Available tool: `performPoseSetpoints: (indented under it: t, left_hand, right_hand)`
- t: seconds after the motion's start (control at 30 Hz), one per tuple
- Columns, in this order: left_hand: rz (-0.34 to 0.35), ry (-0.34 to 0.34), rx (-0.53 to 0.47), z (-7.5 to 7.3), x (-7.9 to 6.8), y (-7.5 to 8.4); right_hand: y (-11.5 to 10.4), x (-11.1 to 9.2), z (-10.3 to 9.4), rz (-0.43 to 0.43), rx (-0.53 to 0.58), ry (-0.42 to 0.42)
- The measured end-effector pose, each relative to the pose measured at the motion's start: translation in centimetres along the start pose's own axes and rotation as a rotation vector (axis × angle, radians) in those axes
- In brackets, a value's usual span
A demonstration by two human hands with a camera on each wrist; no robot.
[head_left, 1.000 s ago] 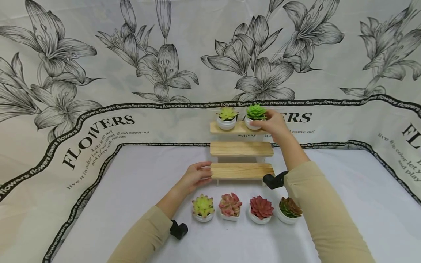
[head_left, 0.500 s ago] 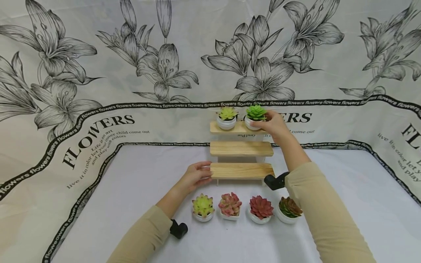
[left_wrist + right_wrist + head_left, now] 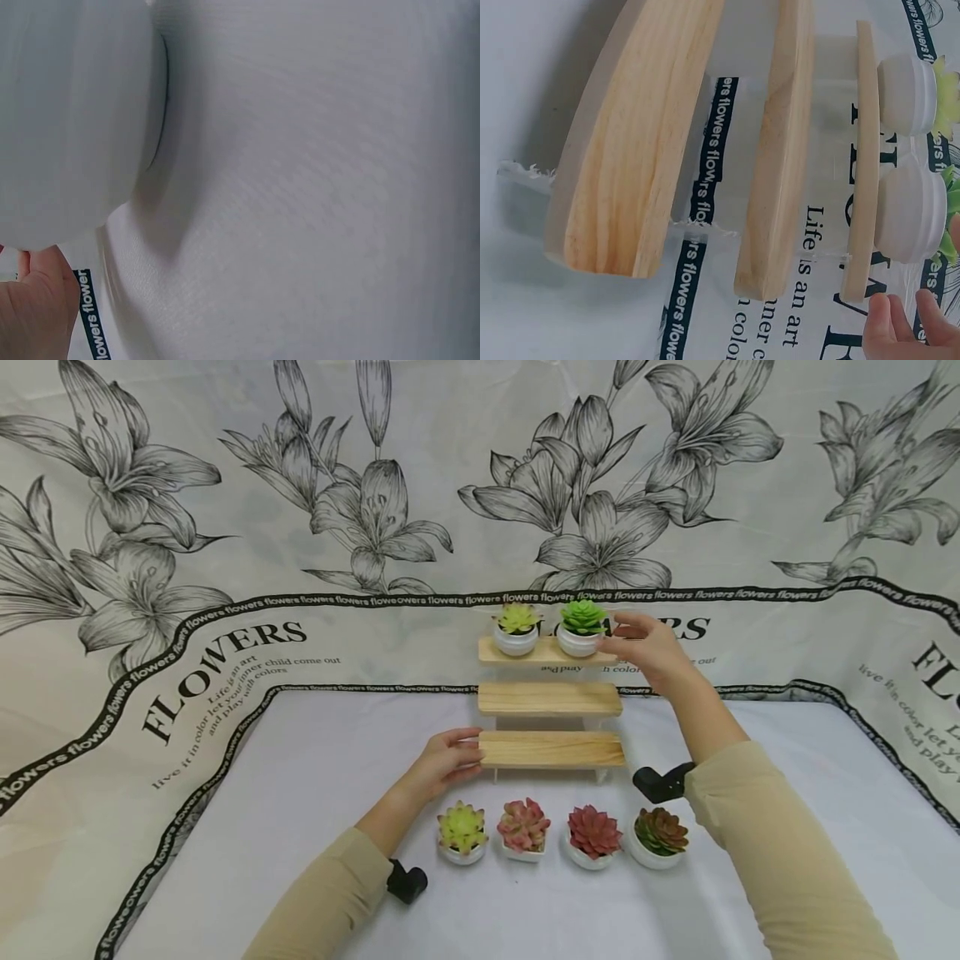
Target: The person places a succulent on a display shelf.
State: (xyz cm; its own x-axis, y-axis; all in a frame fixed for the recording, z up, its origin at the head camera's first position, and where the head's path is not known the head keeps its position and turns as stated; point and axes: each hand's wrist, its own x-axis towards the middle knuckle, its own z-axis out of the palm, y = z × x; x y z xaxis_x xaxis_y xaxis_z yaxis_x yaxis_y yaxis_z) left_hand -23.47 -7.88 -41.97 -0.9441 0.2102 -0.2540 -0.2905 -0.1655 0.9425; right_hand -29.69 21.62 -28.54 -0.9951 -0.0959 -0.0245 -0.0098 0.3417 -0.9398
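A three-tier stand with wooden shelves faces me in the head view. My left hand holds the left end of its lowest shelf; in the left wrist view a large white pot covers much of that hand. On the top shelf stand a yellow-green potted succulent and a bright green potted succulent. My right hand is just right of the bright green one, its fingers loosely parted beside the white pot. In the right wrist view, its fingertips show near the top shelf's end.
In front of the stand, a row of potted succulents lies on the white cloth: yellow-green, pink, dark red and brown-green. A flower-printed cloth hangs close behind.
My right hand has let go of the bright green succulent's pot and drawn away to the right. The pot stays on the top shelf. My left hand keeps its place.
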Motion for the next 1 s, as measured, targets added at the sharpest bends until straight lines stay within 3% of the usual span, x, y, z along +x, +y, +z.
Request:
performPoseSetpoints:
  t: [0.2, 0.6, 1.0]
  left_hand:
    - [-0.03, 0.033, 0.012, 0.2, 0.4, -0.1]
    - [-0.031, 0.041, 0.002, 0.1, 0.5, -0.1]
    - [-0.04, 0.048, -0.005, 0.1, 0.5, -0.2]
  right_hand:
    - [0.6, -1.0, -0.6, -0.02, -0.04, -0.027]
    - [2.4, -3.8, -2.4, -0.041, 0.004, -0.127]
    - [5.0, -6.8, -3.6, -0.135, 0.033, -0.201]
